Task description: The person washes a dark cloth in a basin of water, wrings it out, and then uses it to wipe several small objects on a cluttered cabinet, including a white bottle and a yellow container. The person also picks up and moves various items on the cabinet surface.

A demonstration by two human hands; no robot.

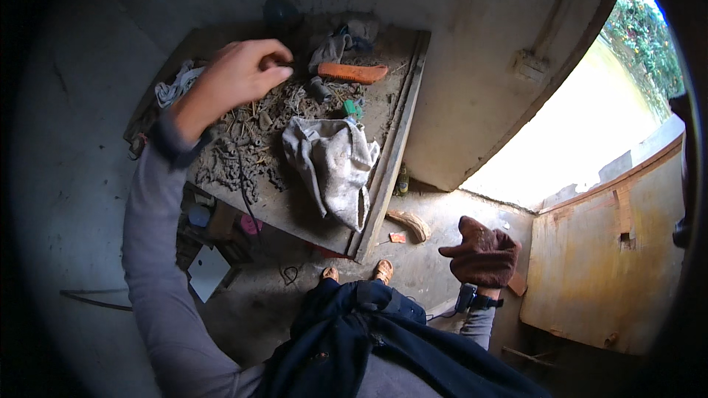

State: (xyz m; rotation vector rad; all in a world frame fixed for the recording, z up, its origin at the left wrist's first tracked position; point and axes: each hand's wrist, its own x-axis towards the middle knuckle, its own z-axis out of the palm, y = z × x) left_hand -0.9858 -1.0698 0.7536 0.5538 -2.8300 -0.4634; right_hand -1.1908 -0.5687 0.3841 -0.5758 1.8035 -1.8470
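My left hand (238, 74) is bare and raised over the far left part of a wooden workbench (406, 138). Its fingers curve towards the thumb with a gap between them, and I see nothing held there. My right hand (482, 254), in a brown cloth glove, is off to the right of the bench above the floor. Its thumb and forefinger stand apart; the palm is hidden. A soiled grey-white cloth (337, 163) hangs at the bench's near right corner. Beyond it lie a green plastic piece (351, 109) and an orange ridged plastic piece (354, 73).
Straw, dirt and small debris (243, 146) cover much of the bench. A pale rag (180, 85) lies at its left. On the floor are a glass bottle (402, 181), a curved tan object (412, 224) and a red packet (397, 237). A wooden door panel (597, 260) borders the bright doorway.
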